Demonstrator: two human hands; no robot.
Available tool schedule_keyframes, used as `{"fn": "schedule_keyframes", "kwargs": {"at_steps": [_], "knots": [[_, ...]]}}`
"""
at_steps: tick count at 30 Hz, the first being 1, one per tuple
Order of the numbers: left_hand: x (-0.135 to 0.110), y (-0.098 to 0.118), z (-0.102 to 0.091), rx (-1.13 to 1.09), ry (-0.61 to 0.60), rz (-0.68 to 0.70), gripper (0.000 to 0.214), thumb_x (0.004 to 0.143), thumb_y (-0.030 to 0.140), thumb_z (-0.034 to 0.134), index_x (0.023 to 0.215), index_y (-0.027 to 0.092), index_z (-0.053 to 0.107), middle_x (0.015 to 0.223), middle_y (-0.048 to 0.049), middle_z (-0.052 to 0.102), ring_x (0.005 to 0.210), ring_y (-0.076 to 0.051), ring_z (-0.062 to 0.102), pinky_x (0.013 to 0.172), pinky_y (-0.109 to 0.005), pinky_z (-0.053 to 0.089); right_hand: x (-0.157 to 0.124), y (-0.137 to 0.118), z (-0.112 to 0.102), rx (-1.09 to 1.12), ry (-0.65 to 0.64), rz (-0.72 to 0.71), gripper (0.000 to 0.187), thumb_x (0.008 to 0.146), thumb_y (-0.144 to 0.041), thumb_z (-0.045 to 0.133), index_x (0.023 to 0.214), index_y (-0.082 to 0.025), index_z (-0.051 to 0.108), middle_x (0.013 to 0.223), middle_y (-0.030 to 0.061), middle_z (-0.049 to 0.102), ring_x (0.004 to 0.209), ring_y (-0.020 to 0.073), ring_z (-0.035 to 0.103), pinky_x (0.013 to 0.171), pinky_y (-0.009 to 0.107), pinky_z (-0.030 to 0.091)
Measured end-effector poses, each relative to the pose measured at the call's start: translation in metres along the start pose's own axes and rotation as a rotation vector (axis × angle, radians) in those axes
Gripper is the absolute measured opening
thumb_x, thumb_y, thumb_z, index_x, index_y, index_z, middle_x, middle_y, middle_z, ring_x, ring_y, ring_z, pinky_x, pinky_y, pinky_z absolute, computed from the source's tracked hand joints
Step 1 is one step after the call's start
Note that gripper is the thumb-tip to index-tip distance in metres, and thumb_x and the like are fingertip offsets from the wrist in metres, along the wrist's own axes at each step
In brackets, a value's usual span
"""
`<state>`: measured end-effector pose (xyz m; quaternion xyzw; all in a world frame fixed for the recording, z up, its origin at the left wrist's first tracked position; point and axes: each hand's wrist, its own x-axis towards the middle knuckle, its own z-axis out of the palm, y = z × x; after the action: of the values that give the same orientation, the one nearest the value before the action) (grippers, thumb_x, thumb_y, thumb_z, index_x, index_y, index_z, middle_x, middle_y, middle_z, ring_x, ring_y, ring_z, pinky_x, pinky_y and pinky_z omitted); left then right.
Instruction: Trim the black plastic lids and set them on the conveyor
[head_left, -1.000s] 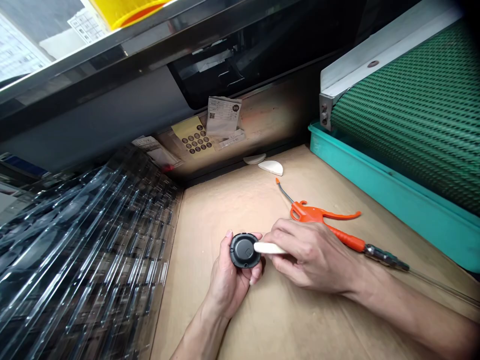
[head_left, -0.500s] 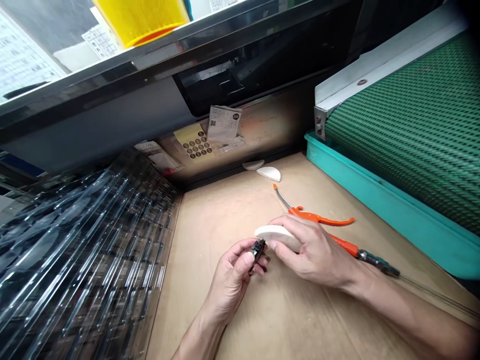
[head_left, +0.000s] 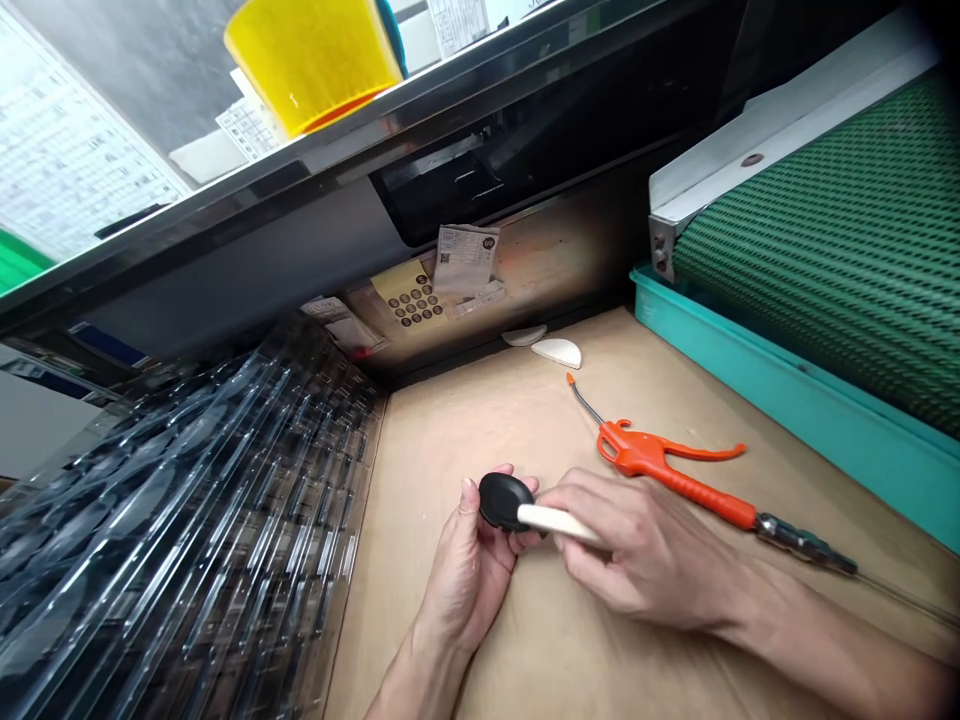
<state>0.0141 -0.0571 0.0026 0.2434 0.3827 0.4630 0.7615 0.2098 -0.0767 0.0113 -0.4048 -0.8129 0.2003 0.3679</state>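
My left hand (head_left: 472,560) grips a small round black dished part (head_left: 501,500) by its edge, its hollow face turned up toward me. My right hand (head_left: 630,545) is closed around an off-white polishing pad (head_left: 562,522), seen nearly edge-on. The pad's tip touches the right side of the black part. Beyond my right hand, an orange air blow gun (head_left: 645,455) lies on the brown work surface (head_left: 442,430). Farther back, two half-round white pads (head_left: 556,352) lie by the metal panel.
Stacked clear plastic trays (head_left: 225,520) fill the left side. A green conveyor belt (head_left: 840,230) runs on the right above a teal bin (head_left: 787,390). Paper labels (head_left: 465,258) are stuck to the back panel, and a yellow container (head_left: 315,60) stands on the shelf above.
My left hand has turned the black part from edge-on to its hollow face. My right hand has tilted the pad and brought its tip onto the part. The camera view has shifted slightly.
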Motion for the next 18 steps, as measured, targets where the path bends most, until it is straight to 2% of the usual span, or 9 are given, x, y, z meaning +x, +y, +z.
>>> {"fn": "schedule_keyframes", "kwargs": {"at_steps": [4, 6, 10, 13, 18], "knots": [[0.001, 0.002, 0.005, -0.029, -0.014, -0.041, 0.044, 0.1, 0.046, 0.043, 0.115, 0.01, 0.061, 0.107, -0.0173, 0.067, 0.078, -0.02, 0.064, 0.064, -0.028, 0.051, 0.0, 0.011, -0.005, -0.147, 0.201, 0.103, 0.031, 0.089, -0.019, 0.05, 0.12, -0.021, 0.056, 0.101, 0.0022, 0.065, 0.085, 0.0201, 0.063, 0.072, 0.032, 0.046], [0.001, 0.003, 0.006, -0.054, -0.023, -0.064, 0.042, 0.101, 0.044, 0.039, 0.11, 0.01, 0.062, 0.104, -0.0161, 0.066, 0.074, -0.018, 0.062, 0.061, -0.027, 0.049, 0.0, 0.013, -0.004, -0.151, 0.238, 0.138, 0.033, 0.09, -0.021, 0.051, 0.123, -0.019, 0.053, 0.103, 0.0029, 0.066, 0.085, 0.0209, 0.065, 0.071, 0.032, 0.047], [0.0, 0.001, 0.006, -0.065, 0.001, -0.086, 0.041, 0.1, 0.041, 0.037, 0.103, 0.01, 0.064, 0.086, -0.0112, 0.065, 0.065, -0.017, 0.058, 0.056, -0.026, 0.044, -0.001, 0.004, 0.005, -0.036, 0.168, 0.128, 0.034, 0.092, -0.019, 0.052, 0.125, -0.017, 0.05, 0.105, 0.0043, 0.066, 0.086, 0.0193, 0.066, 0.07, 0.03, 0.05], [-0.001, -0.002, 0.006, 0.018, 0.032, -0.064, 0.045, 0.099, 0.044, 0.038, 0.101, 0.009, 0.066, 0.068, -0.0079, 0.061, 0.06, -0.017, 0.056, 0.053, -0.026, 0.043, -0.002, -0.004, 0.011, 0.052, 0.128, 0.096, 0.035, 0.092, -0.014, 0.051, 0.127, -0.019, 0.05, 0.11, 0.0027, 0.066, 0.094, 0.0172, 0.065, 0.079, 0.027, 0.052], [-0.002, -0.008, 0.01, 0.112, 0.158, 0.03, 0.044, 0.096, 0.044, 0.045, 0.1, 0.008, 0.071, 0.069, -0.0062, 0.064, 0.055, -0.014, 0.054, 0.049, -0.024, 0.043, -0.005, -0.013, 0.022, 0.078, 0.043, 0.04, 0.038, 0.095, -0.013, 0.047, 0.132, -0.019, 0.047, 0.123, 0.0067, 0.062, 0.103, 0.0208, 0.064, 0.084, 0.033, 0.056]]}}
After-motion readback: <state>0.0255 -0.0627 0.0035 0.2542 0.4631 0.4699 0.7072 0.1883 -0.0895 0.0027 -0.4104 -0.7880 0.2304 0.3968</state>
